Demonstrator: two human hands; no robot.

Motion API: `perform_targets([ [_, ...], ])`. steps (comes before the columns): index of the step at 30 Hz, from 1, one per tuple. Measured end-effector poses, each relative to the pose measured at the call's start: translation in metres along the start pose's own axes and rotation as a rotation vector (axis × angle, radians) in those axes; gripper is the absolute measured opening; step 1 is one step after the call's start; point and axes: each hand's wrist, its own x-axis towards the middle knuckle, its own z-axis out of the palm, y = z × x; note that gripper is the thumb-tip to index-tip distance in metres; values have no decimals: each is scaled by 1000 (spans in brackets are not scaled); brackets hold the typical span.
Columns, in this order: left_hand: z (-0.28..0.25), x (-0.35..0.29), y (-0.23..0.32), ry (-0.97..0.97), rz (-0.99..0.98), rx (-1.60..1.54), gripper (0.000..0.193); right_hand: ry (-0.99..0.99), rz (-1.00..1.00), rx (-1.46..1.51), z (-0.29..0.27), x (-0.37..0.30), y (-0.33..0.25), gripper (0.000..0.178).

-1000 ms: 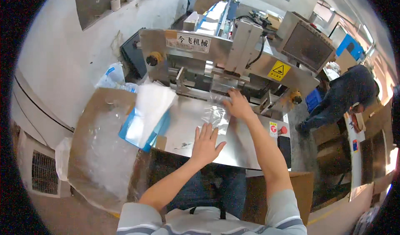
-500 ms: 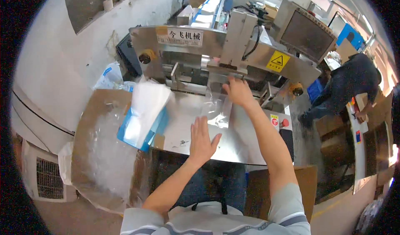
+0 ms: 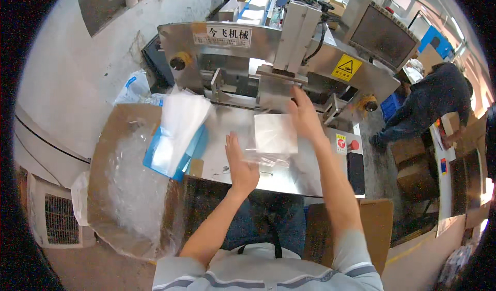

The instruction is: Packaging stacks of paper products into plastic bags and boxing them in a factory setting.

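Note:
On the steel worktop [image 3: 217,159] a flat white square [image 3: 276,134] lies between my hands, with clear plastic film [image 3: 268,161] around its lower edge. My left hand [image 3: 241,164] is just left of it, fingers stretched out, thumb side near the film. At the square's right edge is my right hand [image 3: 306,116], somewhat blurred, its fingers extended toward the press head [image 3: 283,74]. Neither hand visibly grips anything. More clear film seems to hang below the press head, behind the square.
A blue tray [image 3: 178,159] holding a stack of white sleeves [image 3: 183,120] stands left, beside a carton of clear bags [image 3: 139,172]. At the right are a red button [image 3: 353,145] and a black phone-like slab [image 3: 355,173]. A co-worker [image 3: 434,97] bends over farther right.
A white square has appeared on the worktop below the press head, where only clear film lay. My left hand has shifted slightly left and down; my right hand has moved a little right.

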Motion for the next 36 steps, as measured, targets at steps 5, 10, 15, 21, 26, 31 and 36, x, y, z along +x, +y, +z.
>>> perform_targets([
  [5, -18, 22, -4, -71, -392, -635, 68, 119, 382, 521, -34, -112, -43, 55],
  [10, -12, 67, 23, -373, -711, -491, 92, -51, 660, 717, -18, -124, -49, 56],
  [15, -9, 81, 22, -527, -786, -464, 82, 9, 636, 889, -17, -132, -53, 45],
  [21, -13, 43, 42, -439, -619, -746, 72, 8, 685, 1067, -20, -168, -28, 45],
  [26, -30, 16, 70, -638, -501, -871, 69, 48, 660, 1423, -32, -177, -10, 72],
  [31, -37, 6, 74, -559, -513, -797, 63, -130, 303, 1317, -44, -194, -24, 88],
  [36, -60, -1, 89, -482, -460, -698, 36, -29, 596, 1266, -71, -186, -64, 98],
])
